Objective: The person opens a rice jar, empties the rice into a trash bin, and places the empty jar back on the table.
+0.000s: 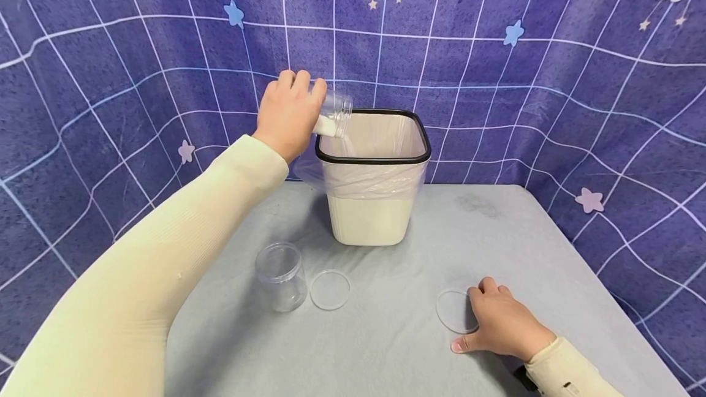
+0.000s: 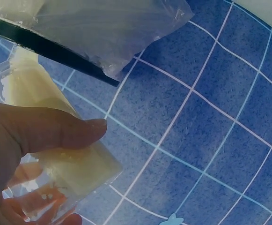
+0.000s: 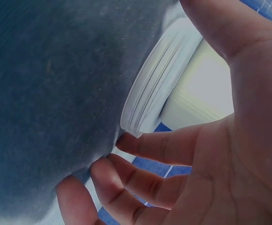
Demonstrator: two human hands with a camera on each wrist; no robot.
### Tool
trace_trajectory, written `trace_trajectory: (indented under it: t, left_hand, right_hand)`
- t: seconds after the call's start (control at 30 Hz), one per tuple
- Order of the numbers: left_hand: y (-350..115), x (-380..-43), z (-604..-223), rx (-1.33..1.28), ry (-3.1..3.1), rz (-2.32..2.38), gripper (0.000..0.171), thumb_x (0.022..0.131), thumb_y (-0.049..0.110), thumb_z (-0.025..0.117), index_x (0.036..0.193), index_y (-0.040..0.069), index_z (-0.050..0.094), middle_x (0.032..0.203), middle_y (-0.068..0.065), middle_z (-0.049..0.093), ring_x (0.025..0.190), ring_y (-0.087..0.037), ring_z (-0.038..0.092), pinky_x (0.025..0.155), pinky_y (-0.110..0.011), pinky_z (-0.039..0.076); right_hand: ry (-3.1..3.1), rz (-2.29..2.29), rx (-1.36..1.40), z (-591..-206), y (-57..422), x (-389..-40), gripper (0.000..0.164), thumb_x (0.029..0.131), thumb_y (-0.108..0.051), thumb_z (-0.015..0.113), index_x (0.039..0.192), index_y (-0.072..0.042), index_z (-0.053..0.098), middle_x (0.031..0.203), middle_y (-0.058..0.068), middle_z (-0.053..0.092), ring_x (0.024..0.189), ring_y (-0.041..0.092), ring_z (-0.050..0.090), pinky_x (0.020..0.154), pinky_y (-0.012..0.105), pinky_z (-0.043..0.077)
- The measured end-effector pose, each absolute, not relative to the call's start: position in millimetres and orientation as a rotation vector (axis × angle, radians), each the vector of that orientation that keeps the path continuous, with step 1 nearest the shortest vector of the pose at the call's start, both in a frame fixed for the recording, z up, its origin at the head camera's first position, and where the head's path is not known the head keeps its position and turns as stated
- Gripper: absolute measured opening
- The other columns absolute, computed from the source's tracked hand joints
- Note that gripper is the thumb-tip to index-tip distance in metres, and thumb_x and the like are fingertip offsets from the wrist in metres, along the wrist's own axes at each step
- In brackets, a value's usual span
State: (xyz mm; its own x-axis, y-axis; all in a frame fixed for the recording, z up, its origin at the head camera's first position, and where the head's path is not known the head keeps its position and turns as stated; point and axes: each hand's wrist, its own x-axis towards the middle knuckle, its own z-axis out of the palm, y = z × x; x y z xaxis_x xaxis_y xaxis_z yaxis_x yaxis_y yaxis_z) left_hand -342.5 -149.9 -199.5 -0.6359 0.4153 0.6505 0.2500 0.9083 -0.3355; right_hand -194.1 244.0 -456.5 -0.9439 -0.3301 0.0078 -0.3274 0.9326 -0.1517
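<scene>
My left hand (image 1: 289, 112) grips a clear plastic jar (image 1: 339, 106) tipped sideways, its mouth over the left rim of a cream trash bin (image 1: 369, 219). White contents (image 2: 86, 171) lie along the jar's lower side, and a pale stream runs from its mouth into the bin. The left thumb lies across the jar's wall in the left wrist view. On the table at the right, my right hand (image 1: 504, 323) rests with thumb and fingers spread beside a clear round lid (image 1: 453, 312). In the right wrist view this ridged lid (image 3: 157, 79) stands between thumb and index finger, with fingertips at the tabletop.
A second clear jar (image 1: 284, 290) stands upright at the left of the grey-covered table (image 1: 397, 336), with another clear lid (image 1: 331, 290) flat beside it. A clear liner bag (image 1: 375, 181) folds over the bin's black rim. Purple gridded cloth (image 1: 469, 97) hangs behind and at both sides.
</scene>
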Motion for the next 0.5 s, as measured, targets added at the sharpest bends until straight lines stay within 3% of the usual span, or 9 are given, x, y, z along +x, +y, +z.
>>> trace_trajectory:
  t: [0.5]
  left_hand:
    - [-147.7,-343.1,-198.5,-0.483,-2.218,0.291,0.046,0.082,-0.003,0.061,0.128,-0.001,0.057,0.114,-0.025,0.060,0.107,-0.045,0.056,0.079,-0.054,0.053]
  right_hand:
    - [3.076,-0.223,-0.535,-455.6,242.7,-193.2,0.104,0.048,-0.083,0.081,0.112,-0.002,0.064,0.106,0.015,0.053,0.085,0.029,0.053,0.069,0.052,0.052]
